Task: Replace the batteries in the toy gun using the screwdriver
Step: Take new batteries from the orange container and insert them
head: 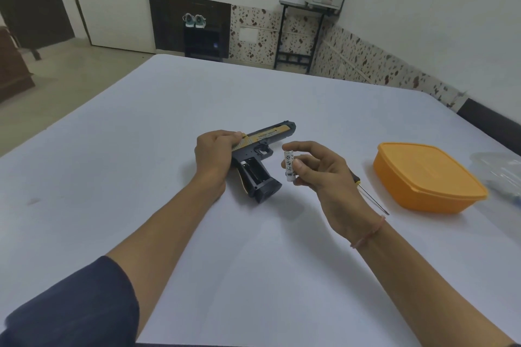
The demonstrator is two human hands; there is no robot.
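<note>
A black and gold toy gun (pixel 262 149) lies on its side on the white table (pixel 253 248), its muzzle pointing away to the right. The battery compartment (pixel 253 170) in its grip stands open and looks empty. My left hand (pixel 215 155) grips the rear of the slide and holds the gun down. Just right of the grip, my right hand (pixel 318 169) pinches a white battery (pixel 290 165) upright between thumb and fingers. The screwdriver (pixel 372 196) lies on the table behind my right hand, its handle partly hidden.
An orange lidded plastic box (pixel 425 177) sits on the table to the right. A clear plastic container (pixel 504 174) lies beyond it at the frame's right edge. Past the table's far edge stand a small black stand and a shoe rack.
</note>
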